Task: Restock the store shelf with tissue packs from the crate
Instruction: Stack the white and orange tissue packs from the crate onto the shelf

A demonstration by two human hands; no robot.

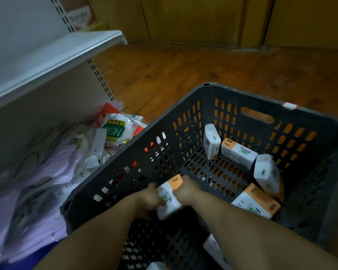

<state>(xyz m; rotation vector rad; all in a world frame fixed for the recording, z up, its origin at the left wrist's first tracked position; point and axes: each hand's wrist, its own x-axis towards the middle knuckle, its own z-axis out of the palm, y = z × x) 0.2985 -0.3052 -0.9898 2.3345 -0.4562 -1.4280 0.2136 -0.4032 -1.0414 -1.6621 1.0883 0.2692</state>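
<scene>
Both hands reach into the dark crate [242, 98]: the left hand [148, 197] and the right hand [185, 190] grip one tissue pack [169, 197] between them, near the crate's left wall. More packs [239, 152] lie along the far and right sides. The white shelf [53, 55] stands to the left.

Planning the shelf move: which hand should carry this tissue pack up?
Left, probably: the left hand holds the tissue pack nearer the shelf, which stands left of the crate; the right hand is farther.
</scene>
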